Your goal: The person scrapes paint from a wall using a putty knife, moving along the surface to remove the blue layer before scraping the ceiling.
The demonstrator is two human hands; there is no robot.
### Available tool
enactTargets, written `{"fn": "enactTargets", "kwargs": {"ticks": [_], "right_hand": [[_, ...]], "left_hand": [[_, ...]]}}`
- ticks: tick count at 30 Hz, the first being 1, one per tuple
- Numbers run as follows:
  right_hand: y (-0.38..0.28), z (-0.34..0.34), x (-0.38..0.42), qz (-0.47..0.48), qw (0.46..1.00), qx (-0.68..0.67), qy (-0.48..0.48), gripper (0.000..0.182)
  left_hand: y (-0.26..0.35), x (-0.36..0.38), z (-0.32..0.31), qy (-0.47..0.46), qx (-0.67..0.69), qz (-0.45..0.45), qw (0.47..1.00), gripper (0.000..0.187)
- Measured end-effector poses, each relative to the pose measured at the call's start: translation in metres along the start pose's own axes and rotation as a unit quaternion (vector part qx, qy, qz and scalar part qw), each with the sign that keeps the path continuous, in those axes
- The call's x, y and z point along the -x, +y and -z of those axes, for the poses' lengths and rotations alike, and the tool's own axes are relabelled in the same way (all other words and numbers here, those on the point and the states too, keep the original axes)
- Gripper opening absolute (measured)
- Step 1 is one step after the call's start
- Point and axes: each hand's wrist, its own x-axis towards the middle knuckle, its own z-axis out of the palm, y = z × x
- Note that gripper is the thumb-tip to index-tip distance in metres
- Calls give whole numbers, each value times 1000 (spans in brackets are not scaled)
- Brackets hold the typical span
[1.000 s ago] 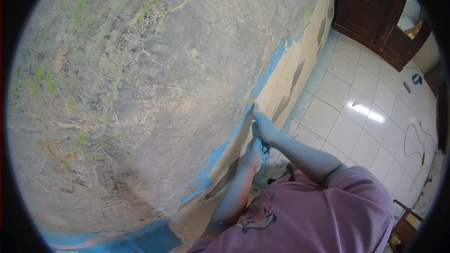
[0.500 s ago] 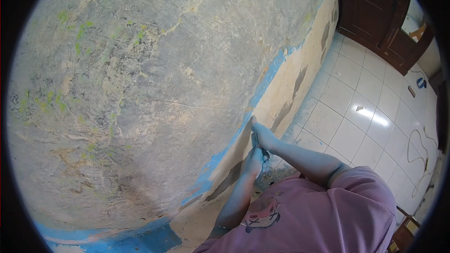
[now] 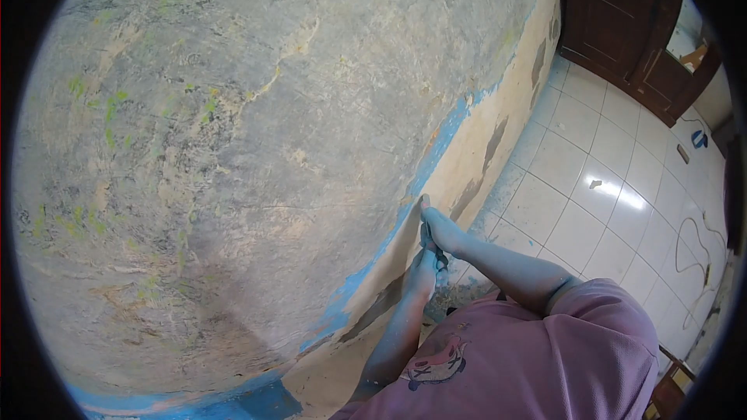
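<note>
My left hand (image 3: 421, 271) and my right hand (image 3: 442, 235) are close together against the lower part of the wall, both dusted pale blue. The left fingers are curled. A finger of the right hand points up along the wall, while its other fingers are bent inward. Between the hands shows a small dark thing (image 3: 426, 232), mostly hidden and too small to name. Right beside them, a strip of flaking blue paint (image 3: 350, 288) borders a cream band (image 3: 447, 171) with grey bare patches. Above it spreads the rough grey wall (image 3: 233, 187).
White floor tiles (image 3: 572, 159) with blue dust along the wall lie to the right. A dark wooden cabinet (image 3: 618, 19) stands at the far end. On the floor are a cable (image 3: 681, 245), a small brown block (image 3: 682, 154) and a blue object (image 3: 699, 139).
The view has shifted slightly, so the wall marks sit lower and further left. Both hands stay together at nearly the same spot, with only a slight downward shift.
</note>
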Motion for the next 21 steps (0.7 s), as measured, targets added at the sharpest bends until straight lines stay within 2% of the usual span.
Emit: {"fn": "enactTargets", "kwargs": {"ticks": [4, 9, 15, 19, 21], "right_hand": [[-31, 18, -2, -20, 997, -77, 13, 60], [-35, 22, -11, -18, 994, -93, 59, 61], [-14, -1, 2, -11, 1000, 24, 16, 68], [-43, 15, 0, -43, 998, 6, 34, 72], [-56, 26, -6, -34, 997, 6, 73, 75]], "left_hand": [[17, -21, -21, -5, -73, -31, 997, 36], [25, -30, -32, -21, -84, -41, 995, 36], [10, -7, 2, -49, -19, 5, 999, 42], [25, -22, -17, -87, -28, 6, 996, 40], [39, -33, -34, -94, -41, 1, 995, 39]]}}
